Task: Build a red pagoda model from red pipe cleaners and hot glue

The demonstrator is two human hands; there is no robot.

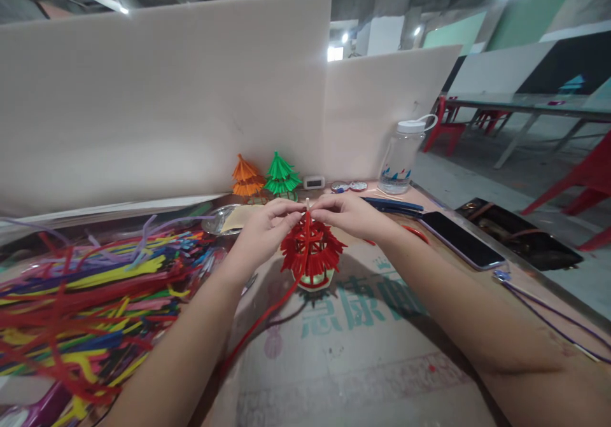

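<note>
A small red pipe-cleaner tree (311,252) stands on the cardboard-covered table (363,357) in front of me. My left hand (267,223) pinches its top from the left. My right hand (351,214) pinches the same top from the right, fingers closed around the thin pale stick at the tip. A long red pipe cleaner (260,325) trails from the tree down toward me.
A heap of coloured pipe cleaners (81,312) fills the left. Finished orange tree (245,177) and green tree (281,175) stand by the white divider (167,96). At right: water bottle (401,156), phone (461,239), blue tool (394,205), purple cable (548,309).
</note>
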